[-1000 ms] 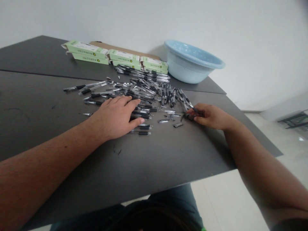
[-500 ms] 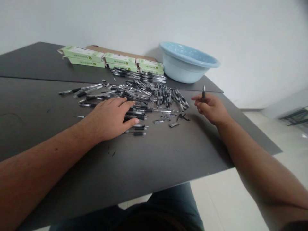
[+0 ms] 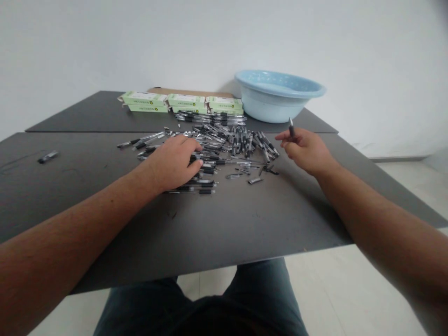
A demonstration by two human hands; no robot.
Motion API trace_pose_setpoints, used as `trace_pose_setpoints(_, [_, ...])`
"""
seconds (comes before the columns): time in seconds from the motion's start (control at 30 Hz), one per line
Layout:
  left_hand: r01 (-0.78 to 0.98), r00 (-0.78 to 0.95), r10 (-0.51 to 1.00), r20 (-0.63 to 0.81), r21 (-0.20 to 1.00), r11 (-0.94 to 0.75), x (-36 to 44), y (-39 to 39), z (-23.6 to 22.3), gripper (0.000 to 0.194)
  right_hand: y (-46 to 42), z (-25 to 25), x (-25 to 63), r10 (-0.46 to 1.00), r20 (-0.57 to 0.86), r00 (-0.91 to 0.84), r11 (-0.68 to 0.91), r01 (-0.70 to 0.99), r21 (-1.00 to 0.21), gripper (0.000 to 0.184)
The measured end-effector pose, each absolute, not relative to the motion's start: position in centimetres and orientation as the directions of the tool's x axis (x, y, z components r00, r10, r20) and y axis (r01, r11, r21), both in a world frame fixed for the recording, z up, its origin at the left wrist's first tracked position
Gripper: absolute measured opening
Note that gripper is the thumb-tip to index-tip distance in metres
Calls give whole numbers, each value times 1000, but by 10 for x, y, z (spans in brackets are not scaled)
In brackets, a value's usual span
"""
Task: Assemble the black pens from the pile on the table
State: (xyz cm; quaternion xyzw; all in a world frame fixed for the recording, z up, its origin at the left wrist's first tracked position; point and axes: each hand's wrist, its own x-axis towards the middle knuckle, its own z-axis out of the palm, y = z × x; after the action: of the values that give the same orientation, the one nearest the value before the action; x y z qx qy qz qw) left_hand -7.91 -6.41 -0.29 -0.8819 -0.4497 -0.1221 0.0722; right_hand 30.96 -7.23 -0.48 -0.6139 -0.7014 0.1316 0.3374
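Observation:
My left hand (image 3: 177, 161) rests palm down over a spread of black-and-clear pens (image 3: 206, 191), thumb apart from the fingers. Its fingertips reach in among the pens, partly out of sight. Raised to the right of the pile, my right hand (image 3: 306, 147) grips a pen (image 3: 291, 128) whose metal tip points up; the rest of that pen is hidden by the hand. Below and left of this hand lie loose pen caps (image 3: 255, 181) and small black pieces (image 3: 271, 170). A heap of mixed pens (image 3: 241, 140) lies between my hands.
Light green boxes (image 3: 145, 101) stand stacked at the back, in front of a brown cardboard piece (image 3: 189, 91). A pale blue basin (image 3: 273, 105) is beside them, near the wall. One pen cap (image 3: 48, 157) lies far left on the dark grey table (image 3: 224, 233).
My right hand has risen from the small pieces on the table, and the pen in it now points up. The left hand stays over the pens. My view has tilted upward and turned left.

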Motion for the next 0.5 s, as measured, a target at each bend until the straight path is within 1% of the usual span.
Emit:
trace_pose_setpoints(0.07, [820,555,782,284,-30,-571,-78,-61,6,45,-71,5,296,928,372,-13,236,792,-563,32])
trace_pose_setpoints(0.17, [849,511,813,279,-17,-528,-79,-53,21,39,-67,18,277,915,400,-52,280,797,-536,30])
trace_pose_setpoints(0.23, [877,443,851,282,60,-476,-81,-49,28,35,-64,25,264,909,410,-71,302,791,-532,31])
trace_pose_setpoints(0.37, [884,277,895,350,272,-380,-85,-43,30,27,-55,33,241,902,420,-98,331,781,-529,35])
trace_pose_setpoints(0.43, [875,232,888,396,314,-368,-87,-43,25,24,-53,34,232,898,419,-135,352,792,-499,33])
trace_pose_setpoints(0.5, [870,241,863,444,295,-395,-89,-45,18,21,-53,33,226,889,402,-220,396,810,-432,29])
